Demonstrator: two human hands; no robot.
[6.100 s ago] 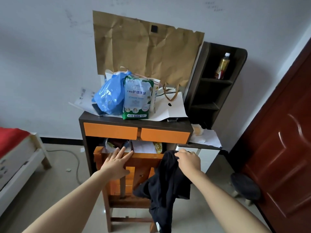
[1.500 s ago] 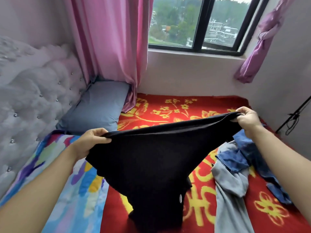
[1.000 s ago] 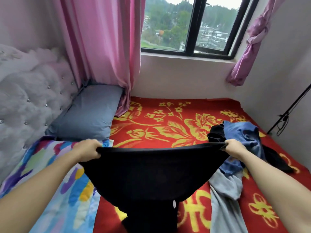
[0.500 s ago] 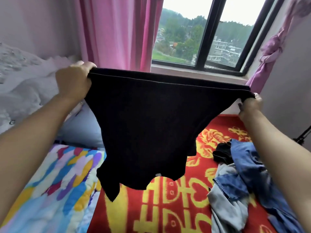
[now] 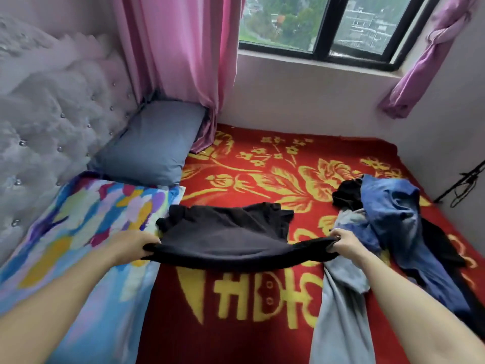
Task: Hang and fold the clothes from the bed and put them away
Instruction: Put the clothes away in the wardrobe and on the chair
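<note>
**Black garment point(image 5: 223, 237) held at both ends over the bed**

The black garment lies partly on the red and yellow blanket point(image 5: 262, 319) of the bed. Its far part is rumpled on the blanket, and its near edge is lifted and pulled into a sagging line between the two hands. The left hand point(image 5: 128, 245) has its fingers curled round the left end of that edge, just over the border of the colourful quilt point(image 5: 78, 232). The right hand point(image 5: 343, 241) pinches the right end in a closed grip, right beside a heap of other clothes. In that heap a blue denim piece point(image 5: 388, 206) lies on top, a grey garment point(image 5: 341, 311) trails toward the camera, and some dark cloth shows beneath. A grey-blue pillow point(image 5: 152, 145) lies against the tufted headboard point(image 5: 39, 101), under a pink curtain point(image 5: 183, 48) beside the window point(image 5: 328, 22).
</note>
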